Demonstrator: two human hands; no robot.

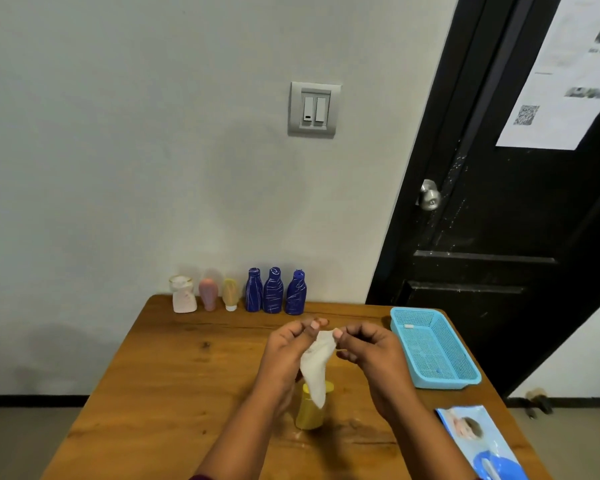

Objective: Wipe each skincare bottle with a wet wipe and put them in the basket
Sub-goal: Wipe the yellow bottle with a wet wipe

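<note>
I see left hand [284, 351] and right hand [371, 351] fingers [338, 335] pinched on the wet wipe [316, 368] above the desk [187, 375]. Yellow bottle [309, 415] stands just below it. Basket [440, 382] sits right of the hands, apart.

Mid-frame, three dark-blue bottles [273, 291] are wearing thin white scribbles; right of centre, a light-blue mesh basket [442, 382] is sitting.

— What stands behind the wooden table [153, 358]?
— A pale wall [118, 133] with a double switch [313, 109]; right of it a black door [499, 237]; steel knob [429, 195], paper notice [568, 71] on it.
</note>
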